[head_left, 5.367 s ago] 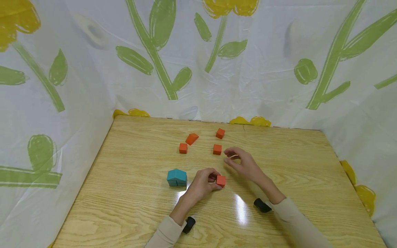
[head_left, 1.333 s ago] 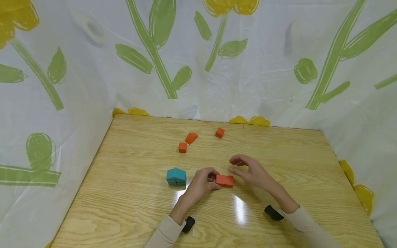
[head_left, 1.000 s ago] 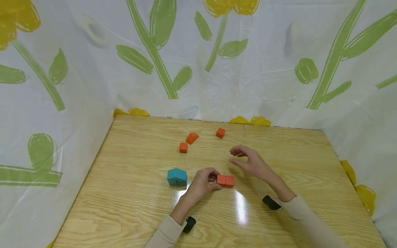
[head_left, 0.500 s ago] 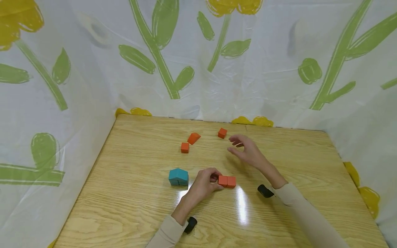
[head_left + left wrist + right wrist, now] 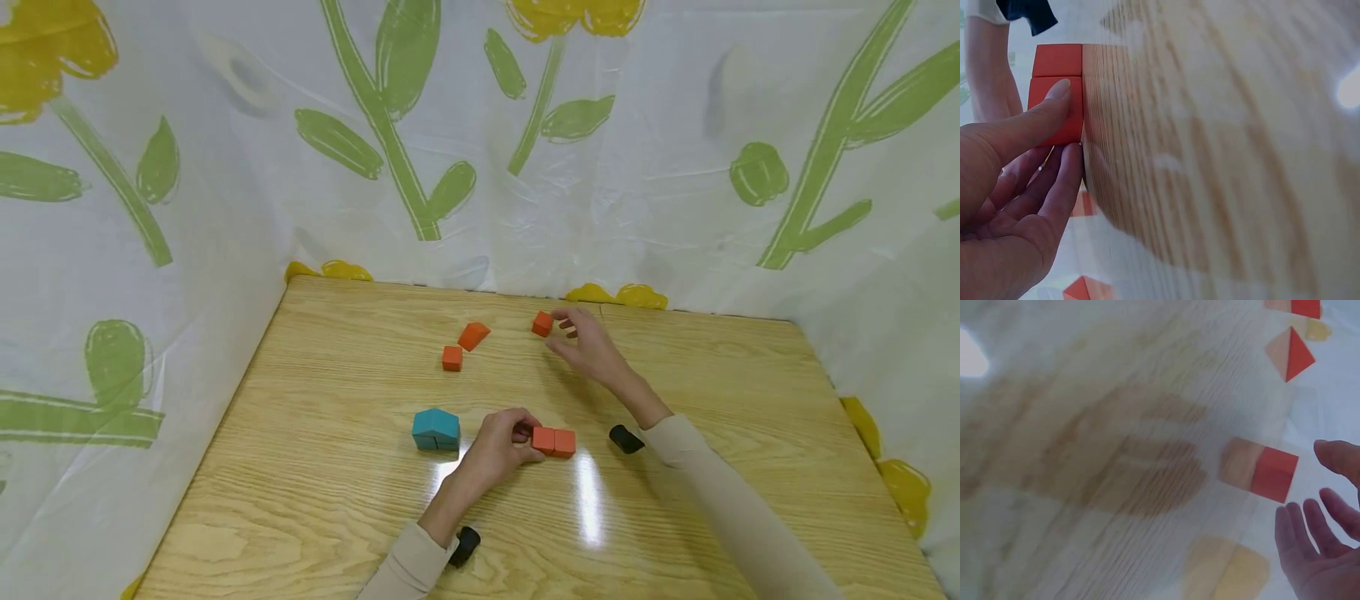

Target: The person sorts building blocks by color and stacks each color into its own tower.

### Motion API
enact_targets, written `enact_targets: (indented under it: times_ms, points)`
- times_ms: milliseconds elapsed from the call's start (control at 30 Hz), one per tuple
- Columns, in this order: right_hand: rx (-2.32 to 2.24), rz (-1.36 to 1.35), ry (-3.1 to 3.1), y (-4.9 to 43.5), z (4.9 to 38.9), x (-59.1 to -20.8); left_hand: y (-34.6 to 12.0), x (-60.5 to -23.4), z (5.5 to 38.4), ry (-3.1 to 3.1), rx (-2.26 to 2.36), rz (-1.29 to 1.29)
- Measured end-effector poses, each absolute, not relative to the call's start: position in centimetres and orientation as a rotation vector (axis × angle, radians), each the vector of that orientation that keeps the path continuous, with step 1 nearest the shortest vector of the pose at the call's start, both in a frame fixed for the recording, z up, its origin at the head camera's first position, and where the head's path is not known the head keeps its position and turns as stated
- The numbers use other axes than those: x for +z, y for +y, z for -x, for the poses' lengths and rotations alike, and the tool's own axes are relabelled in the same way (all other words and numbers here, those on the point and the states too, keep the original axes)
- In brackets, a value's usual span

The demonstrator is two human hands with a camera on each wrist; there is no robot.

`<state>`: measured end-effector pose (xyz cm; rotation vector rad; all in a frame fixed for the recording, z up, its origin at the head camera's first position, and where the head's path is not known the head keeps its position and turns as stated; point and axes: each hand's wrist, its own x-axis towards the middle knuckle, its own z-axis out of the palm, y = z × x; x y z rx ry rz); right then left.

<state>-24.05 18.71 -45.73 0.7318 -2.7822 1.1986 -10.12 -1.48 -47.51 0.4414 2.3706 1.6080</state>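
Two red cube blocks stand side by side on the table. My left hand (image 5: 491, 454) pinches the left cube (image 5: 543, 441), with the thumb (image 5: 1050, 111) against its near face in the left wrist view. The right cube (image 5: 565, 443) sits flush against it, untouched by the fingers. Farther back, my right hand (image 5: 588, 346) reaches with fingers and thumb spread beside another red cube (image 5: 542, 324). In the right wrist view that cube (image 5: 1275, 475) lies just ahead of the parted fingertips, and the palm (image 5: 1329, 569) holds nothing.
Left of the far cube lie a red triangular block (image 5: 474, 336) and one more red cube (image 5: 452, 358). A small house shape of teal blocks (image 5: 437, 429) stands left of my left hand. Flower-printed cloth (image 5: 420, 167) walls in the wooden table (image 5: 315, 500).
A red cube from mid-table now stands against the held cube. My right hand has since moved away from the pair to the far red cube; my left hand keeps its place.
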Motion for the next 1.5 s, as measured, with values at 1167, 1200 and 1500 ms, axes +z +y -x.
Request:
enact_targets:
  times_ms: [1167,1200,1500]
  points:
    - [1.345,-0.593,-2.872,19.5,23.9,-46.4,-1.4,-47.5,10.1,2.391,1.565,-0.443]
    - [1.355,-0.599,-2.868,19.6,23.7,-46.4,-1.5,-47.4,10.1,2.39,1.567,-0.442]
    - [1.454,-0.657,-2.81,20.7,22.1,-46.1,-1.6,-47.4,10.1,2.389,1.57,-0.436]
